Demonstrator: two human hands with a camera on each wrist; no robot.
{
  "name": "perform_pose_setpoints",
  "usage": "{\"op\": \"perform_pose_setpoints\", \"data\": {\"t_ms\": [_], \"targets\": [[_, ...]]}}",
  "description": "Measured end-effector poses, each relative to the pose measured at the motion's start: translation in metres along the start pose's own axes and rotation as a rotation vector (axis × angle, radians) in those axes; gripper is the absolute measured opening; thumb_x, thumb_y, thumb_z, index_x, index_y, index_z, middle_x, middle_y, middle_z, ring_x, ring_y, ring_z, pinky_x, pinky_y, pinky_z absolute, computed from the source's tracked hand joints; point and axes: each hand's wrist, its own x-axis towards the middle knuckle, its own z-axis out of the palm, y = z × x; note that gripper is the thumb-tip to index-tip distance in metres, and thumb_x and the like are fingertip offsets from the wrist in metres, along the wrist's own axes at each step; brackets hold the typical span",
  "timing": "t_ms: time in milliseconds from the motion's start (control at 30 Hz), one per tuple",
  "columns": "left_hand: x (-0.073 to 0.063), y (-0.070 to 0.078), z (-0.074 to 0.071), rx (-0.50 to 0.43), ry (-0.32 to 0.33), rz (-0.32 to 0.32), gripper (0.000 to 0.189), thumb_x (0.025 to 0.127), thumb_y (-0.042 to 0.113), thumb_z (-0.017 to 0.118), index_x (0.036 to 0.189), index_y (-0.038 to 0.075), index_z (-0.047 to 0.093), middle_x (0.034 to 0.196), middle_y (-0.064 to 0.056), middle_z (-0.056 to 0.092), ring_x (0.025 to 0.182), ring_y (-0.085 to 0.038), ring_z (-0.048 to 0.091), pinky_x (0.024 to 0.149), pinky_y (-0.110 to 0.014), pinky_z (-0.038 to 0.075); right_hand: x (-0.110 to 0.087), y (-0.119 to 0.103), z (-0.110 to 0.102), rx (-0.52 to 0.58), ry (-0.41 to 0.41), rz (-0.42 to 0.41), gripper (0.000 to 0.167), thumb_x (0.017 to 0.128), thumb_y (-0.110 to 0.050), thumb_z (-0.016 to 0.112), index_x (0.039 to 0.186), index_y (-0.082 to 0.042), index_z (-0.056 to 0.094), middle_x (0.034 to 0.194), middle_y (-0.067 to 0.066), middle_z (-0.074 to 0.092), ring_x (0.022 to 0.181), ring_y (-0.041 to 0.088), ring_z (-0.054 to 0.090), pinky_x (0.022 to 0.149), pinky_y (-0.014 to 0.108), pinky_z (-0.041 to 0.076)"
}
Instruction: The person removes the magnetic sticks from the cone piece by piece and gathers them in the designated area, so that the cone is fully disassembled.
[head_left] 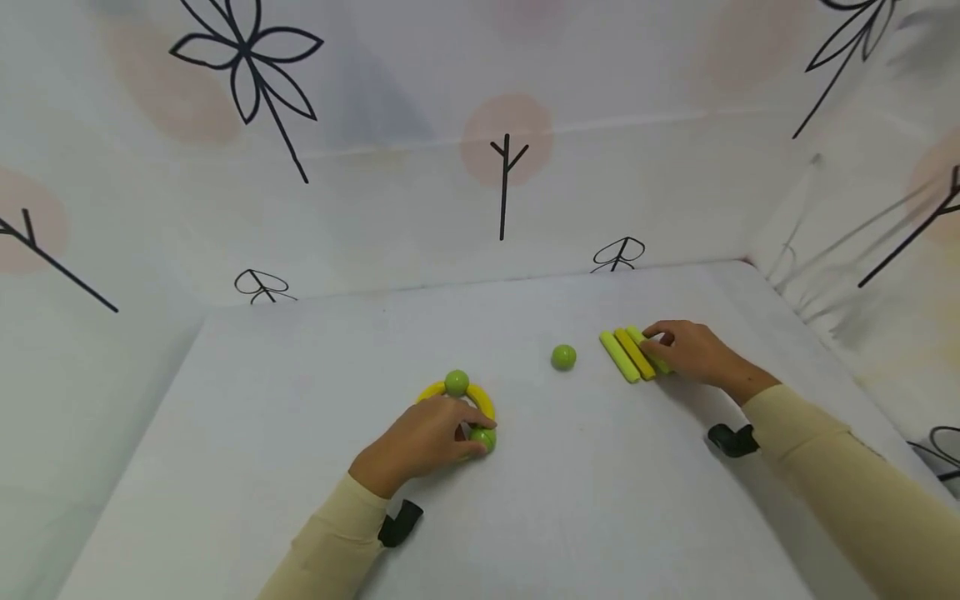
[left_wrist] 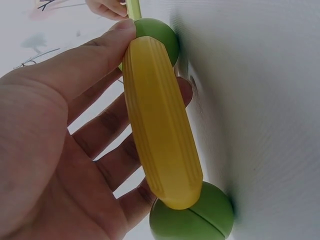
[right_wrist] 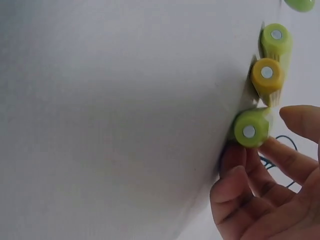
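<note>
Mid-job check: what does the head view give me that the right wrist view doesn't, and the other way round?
Only the head view: the left hand pinching a green ball, plus two curved yellow pieces with another green ball between them. Only the right wrist view: pale round discs on the ends of the yellow rod and two light green rods. Both: those three rods and the right hand.

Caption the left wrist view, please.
Left hand pinching one green ball, a curved yellow piece running to a second green ball.
</note>
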Motion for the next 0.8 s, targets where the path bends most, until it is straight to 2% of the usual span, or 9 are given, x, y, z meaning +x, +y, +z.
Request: {"op": "perform_pose_setpoints", "data": {"t_ms": [67, 167, 333, 400, 500, 633, 800], "targets": [[-0.001, 0.0, 0.0, 0.005, 0.001, -0.005, 0.032, 0.085, 0.027, 0.081, 0.115, 0.02, 0.077, 0.096, 0.009, 0.072, 0.072, -0.001, 0.054, 0.066, -0.019, 0.046, -0.002, -0.002, -0.001, -0.008, 0.018, -0.016, 0.048, 0.102, -0.032, 0.053, 0.134, 0.004, 0.054, 0.111, 0.028, 0.062, 0.086, 0.029, 0.059, 0.063, 0.031, 0.05], [-0.002, 0.0, 0.0, 0.008, 0.009, 0.0, 0.031, 0.085, 0.027, 0.081, 0.115, 0.02, 0.076, 0.097, 0.009, 0.071, 0.073, -0.001, 0.054, 0.067, -0.019, 0.045, -0.01, -0.009, 0.0, -0.038, 0.102, -0.073, 0.042, 0.102, -0.027, 0.053, 0.131, 0.003, 0.057, 0.106, 0.025, 0.063, 0.082, 0.027, 0.057, 0.061, 0.031, 0.047], [-0.006, 0.001, 0.0, 0.043, 0.023, 0.027, 0.033, 0.086, 0.029, 0.08, 0.117, 0.02, 0.075, 0.099, 0.009, 0.071, 0.076, -0.003, 0.056, 0.069, -0.019, 0.046, -0.03, -0.037, 0.012, -0.057, 0.245, -0.241, 0.029, 0.101, -0.019, 0.055, 0.122, -0.002, 0.066, 0.097, 0.012, 0.062, 0.077, 0.02, 0.054, 0.061, 0.03, 0.044], [-0.01, 0.002, -0.001, 0.052, 0.046, 0.029, 0.035, 0.086, 0.031, 0.079, 0.119, 0.019, 0.074, 0.104, 0.008, 0.073, 0.08, -0.004, 0.06, 0.072, -0.021, 0.049, -0.037, -0.051, 0.021, -0.052, 0.279, -0.329, 0.025, 0.1, -0.017, 0.057, 0.118, -0.004, 0.069, 0.094, 0.007, 0.062, 0.077, 0.017, 0.055, 0.063, 0.03, 0.046], [-0.018, 0.002, -0.004, 0.074, 0.13, 0.016, 0.036, 0.088, 0.033, 0.078, 0.121, 0.019, 0.073, 0.113, 0.005, 0.074, 0.089, -0.008, 0.067, 0.08, -0.029, 0.053, -0.043, -0.072, 0.033, -0.072, 0.306, -0.447, 0.021, 0.097, -0.014, 0.062, 0.114, -0.006, 0.071, 0.093, 0.002, 0.063, 0.081, 0.015, 0.057, 0.067, 0.029, 0.048], [-0.026, -0.002, -0.007, 0.164, 0.274, -0.048, 0.033, 0.09, 0.033, 0.075, 0.12, 0.019, 0.073, 0.11, 0.001, 0.074, 0.093, -0.014, 0.07, 0.085, -0.039, 0.054, -0.049, -0.098, 0.048, -0.091, 0.248, -0.505, 0.019, 0.094, -0.016, 0.067, 0.111, -0.009, 0.072, 0.095, -0.001, 0.064, 0.083, 0.012, 0.059, 0.067, 0.025, 0.05], [-0.032, -0.011, -0.009, 0.289, 0.385, -0.187, 0.032, 0.091, 0.032, 0.074, 0.12, 0.019, 0.073, 0.107, -0.002, 0.072, 0.097, -0.022, 0.069, 0.085, -0.043, 0.055, -0.051, -0.128, 0.064, -0.044, 0.117, -0.503, 0.019, 0.095, -0.019, 0.068, 0.111, -0.011, 0.072, 0.093, -0.003, 0.063, 0.078, 0.009, 0.056, 0.066, 0.022, 0.049]]}}
